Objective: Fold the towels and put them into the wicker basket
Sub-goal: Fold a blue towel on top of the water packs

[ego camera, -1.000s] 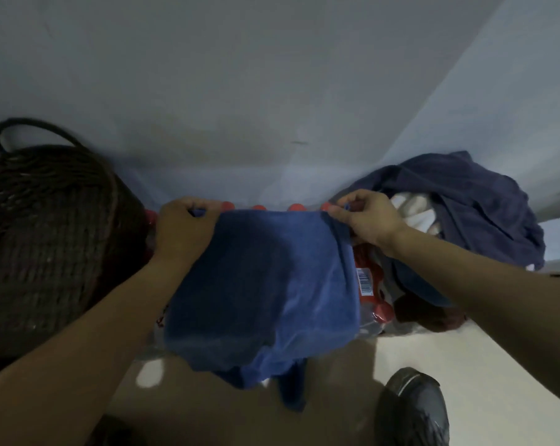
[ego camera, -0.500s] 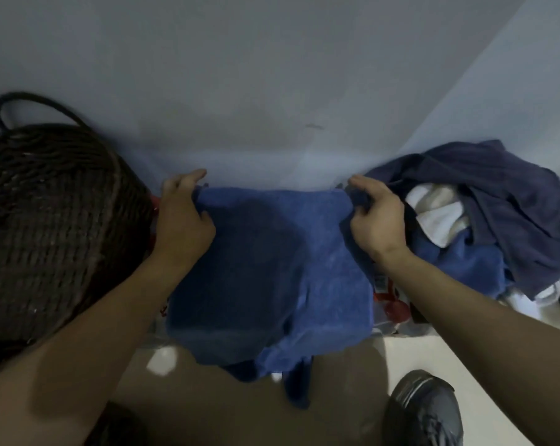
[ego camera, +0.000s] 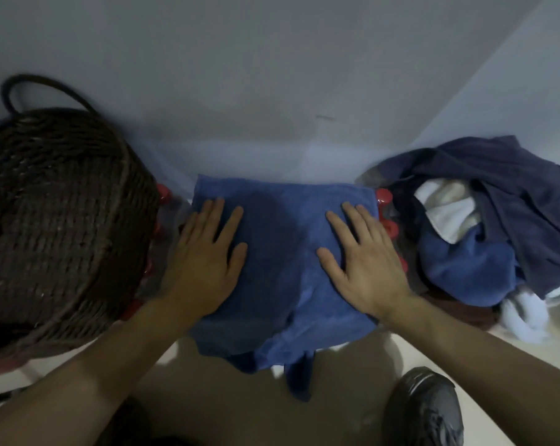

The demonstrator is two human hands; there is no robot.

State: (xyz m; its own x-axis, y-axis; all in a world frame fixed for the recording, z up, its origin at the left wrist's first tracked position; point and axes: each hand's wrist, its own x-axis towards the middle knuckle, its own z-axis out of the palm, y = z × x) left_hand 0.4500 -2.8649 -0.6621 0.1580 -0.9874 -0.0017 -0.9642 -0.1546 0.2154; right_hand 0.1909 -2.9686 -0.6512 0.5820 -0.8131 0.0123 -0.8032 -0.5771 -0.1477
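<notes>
Blue towel (ego camera: pixel 285 252) lies between the basket (ego camera: pixel 62 220) and the pile (ego camera: pixel 497 226), under both flat hands (ego camera: pixel 207 252) (ego camera: pixel 365 259), fingers straight, gripping nothing. Its near edge hangs loose; it may slide off when they lift.

The towel (ego camera: pixel 281 268) is mid blue, the wicker basket (ego camera: pixel 56 220) dark brown weave, the bottle caps (ego camera: pixel 384 197) red, the heap (ego camera: pixel 497 220) navy, blue and white.

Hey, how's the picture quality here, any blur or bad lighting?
Head view: dim, bluish light; the wicker basket is motion-smeared at left; wide-angle bending curves the walls; a soft shadow darkens the blue towel between the left hand and right hand.
</notes>
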